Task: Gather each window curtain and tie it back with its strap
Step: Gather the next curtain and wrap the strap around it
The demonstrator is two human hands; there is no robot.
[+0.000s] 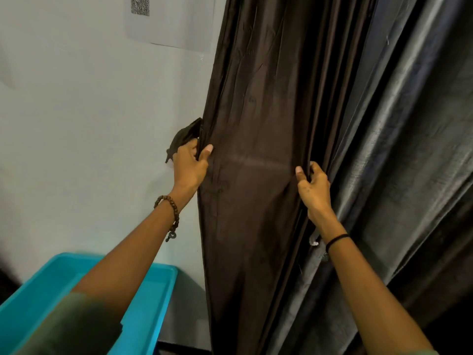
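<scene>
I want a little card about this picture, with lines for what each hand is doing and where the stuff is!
left hand: grips the left edge of the brown curtain
right hand: grips a fold at its right side
strap: hangs against the wall just behind the left hand, not yet round the curtain
grey curtain: hangs right of the brown one
tub: blue, low on the left
paper: stuck on the wall, top left
</scene>
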